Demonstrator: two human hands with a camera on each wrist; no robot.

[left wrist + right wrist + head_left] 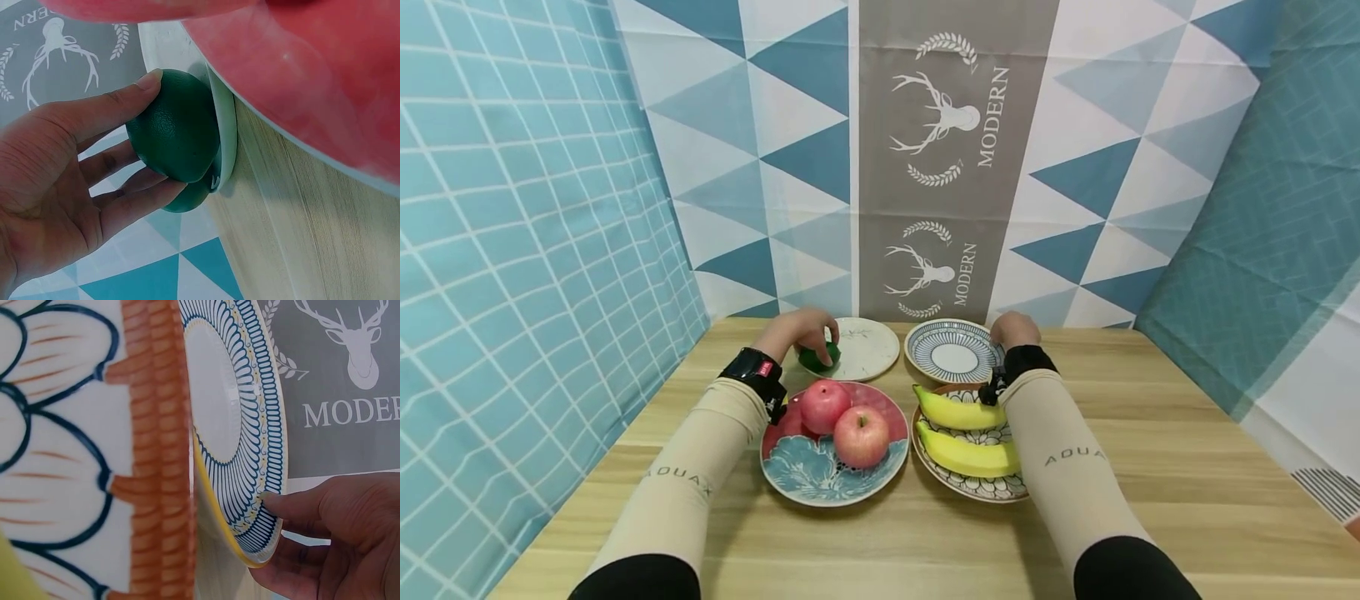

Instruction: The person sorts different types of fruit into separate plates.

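Observation:
At the back left, my left hand grips a dark green lime between thumb and fingers, over the edge of a white plate. A second green fruit shows partly behind it in the left wrist view. Over at the back right, my right hand pinches the rim of a blue-and-white patterned plate. The right wrist view shows the thumb on the plate's upper face and fingers beneath its edge.
Nearer me, a red-and-blue plate carries apples. Beside it, bananas lie on a flower-patterned plate, partly hidden by my right forearm. A patterned cloth wall rises behind the wooden table.

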